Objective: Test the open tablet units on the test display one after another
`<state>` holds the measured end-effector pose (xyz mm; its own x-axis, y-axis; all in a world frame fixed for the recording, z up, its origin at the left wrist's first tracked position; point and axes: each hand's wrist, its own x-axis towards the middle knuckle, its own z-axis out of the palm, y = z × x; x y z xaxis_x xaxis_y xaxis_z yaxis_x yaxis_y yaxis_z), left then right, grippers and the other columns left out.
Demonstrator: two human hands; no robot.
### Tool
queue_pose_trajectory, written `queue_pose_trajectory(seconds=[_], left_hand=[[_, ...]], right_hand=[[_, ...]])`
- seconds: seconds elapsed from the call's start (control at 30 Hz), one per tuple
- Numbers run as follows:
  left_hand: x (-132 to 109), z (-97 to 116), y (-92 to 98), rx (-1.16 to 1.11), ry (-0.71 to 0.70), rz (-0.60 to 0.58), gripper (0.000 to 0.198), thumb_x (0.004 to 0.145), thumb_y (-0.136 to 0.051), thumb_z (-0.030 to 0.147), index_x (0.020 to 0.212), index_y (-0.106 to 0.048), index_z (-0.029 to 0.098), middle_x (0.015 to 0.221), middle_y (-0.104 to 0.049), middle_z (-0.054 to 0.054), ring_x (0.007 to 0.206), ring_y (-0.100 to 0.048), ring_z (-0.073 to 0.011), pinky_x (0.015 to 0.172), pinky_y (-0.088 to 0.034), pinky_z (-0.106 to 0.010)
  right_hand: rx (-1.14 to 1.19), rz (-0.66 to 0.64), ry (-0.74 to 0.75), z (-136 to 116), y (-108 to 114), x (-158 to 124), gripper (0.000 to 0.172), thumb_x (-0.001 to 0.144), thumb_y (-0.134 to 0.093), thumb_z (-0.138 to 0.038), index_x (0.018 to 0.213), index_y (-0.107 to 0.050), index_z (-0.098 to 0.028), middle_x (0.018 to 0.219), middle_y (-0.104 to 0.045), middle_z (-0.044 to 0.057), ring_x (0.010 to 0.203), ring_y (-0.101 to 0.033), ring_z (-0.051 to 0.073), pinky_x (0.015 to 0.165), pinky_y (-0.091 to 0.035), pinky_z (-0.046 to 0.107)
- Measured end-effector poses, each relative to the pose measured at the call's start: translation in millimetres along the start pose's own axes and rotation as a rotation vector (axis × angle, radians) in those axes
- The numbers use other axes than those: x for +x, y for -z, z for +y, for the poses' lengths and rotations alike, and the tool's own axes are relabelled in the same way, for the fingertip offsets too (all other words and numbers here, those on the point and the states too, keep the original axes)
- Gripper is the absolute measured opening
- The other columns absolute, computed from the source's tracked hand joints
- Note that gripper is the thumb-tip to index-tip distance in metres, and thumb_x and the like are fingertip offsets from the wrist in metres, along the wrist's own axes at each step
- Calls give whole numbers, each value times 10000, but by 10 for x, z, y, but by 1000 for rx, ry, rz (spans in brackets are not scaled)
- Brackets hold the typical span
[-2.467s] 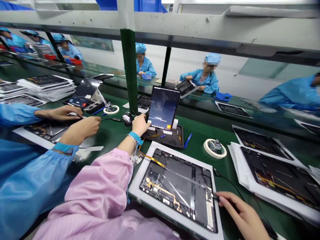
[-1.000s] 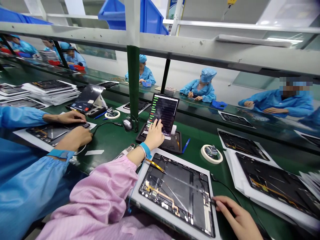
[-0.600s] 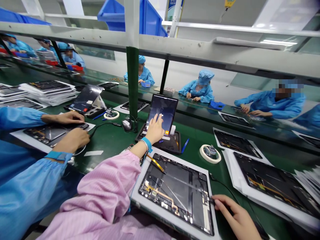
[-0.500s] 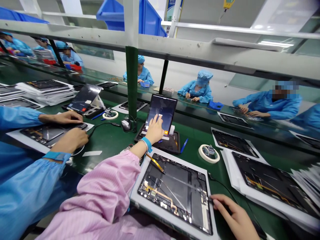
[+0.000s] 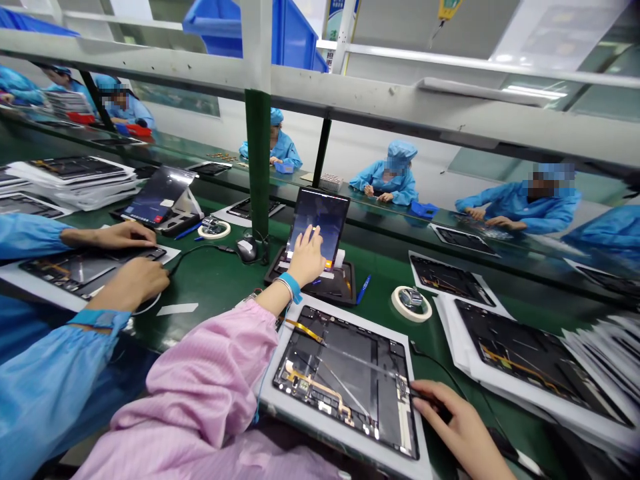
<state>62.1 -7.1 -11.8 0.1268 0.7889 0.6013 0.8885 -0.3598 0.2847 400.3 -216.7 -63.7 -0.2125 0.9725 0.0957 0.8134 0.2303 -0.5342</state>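
My left hand (image 5: pixel 309 253), with a blue wrist strap, reaches forward with fingers spread. Its fingertips rest on the lit screen (image 5: pixel 325 217) propped upright in a black tray (image 5: pixel 345 283). Before me an opened tablet housing (image 5: pixel 350 373) lies on a white sheet, its orange flex cables and inner parts showing. An orange flex strip (image 5: pixel 305 330) sticks out over its upper left edge. At the housing's right edge, my right hand (image 5: pixel 453 417) pinches a small black cable plug (image 5: pixel 416 393) between thumb and finger; the hand partly hides it.
To the right are stacked housings on paper (image 5: pixel 530 353), a tape roll (image 5: pixel 411 303) and a black cable (image 5: pixel 440 363). A blue pen (image 5: pixel 365 289) and a mouse (image 5: pixel 247 249) lie nearby. At left, a co-worker's hands (image 5: pixel 135 283) work on another housing. A green post (image 5: pixel 257 163) rises behind.
The camera view has shifted slightly, so the scene sits a little further left. My left hand stays on the screen and my right hand stays at the housing's edge.
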Motion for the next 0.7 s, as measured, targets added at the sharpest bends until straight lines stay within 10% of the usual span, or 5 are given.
queue_pose_trajectory(seconds=[0.13, 0.27, 0.43, 0.7], left_hand=[[-171, 390, 134, -89, -66, -87, 386, 742, -458, 126, 1124, -509, 103, 1246, -531, -158, 1252, -391, -269, 1015, -339, -399], [-572, 779, 130, -265, -272, -420, 211, 839, -405, 201, 869, -611, 167, 852, -632, -82, 830, -561, -214, 773, -441, -337], [-852, 909, -133, -375, -430, -574, 353, 893, -396, 386, 762, -657, 189, 801, -629, -76, 851, -542, -231, 798, -398, -351], [-868, 898, -281, -456, -234, -806, 438, 892, -320, 519, 705, -557, 201, 733, -630, -16, 698, -568, -178, 633, -357, -271]], right_hand=[[-242, -56, 69, -236, 83, -43, 259, 918, -454, -339, 1034, -657, -228, 919, -659, 61, 873, -611, 198, 800, -490, 313], [-535, -147, 87, -669, 168, -132, 171, 891, -461, -182, 871, -630, -182, 814, -609, 53, 811, -565, 197, 732, -442, 303], [-599, -159, 8, -814, 142, -161, 122, 887, -425, -126, 910, -543, -150, 869, -581, 53, 755, -529, 164, 671, -405, 264], [-387, -66, 122, -623, 197, -264, 268, 902, -502, -320, 1130, -552, -188, 867, -594, 49, 798, -530, 178, 707, -401, 277]])
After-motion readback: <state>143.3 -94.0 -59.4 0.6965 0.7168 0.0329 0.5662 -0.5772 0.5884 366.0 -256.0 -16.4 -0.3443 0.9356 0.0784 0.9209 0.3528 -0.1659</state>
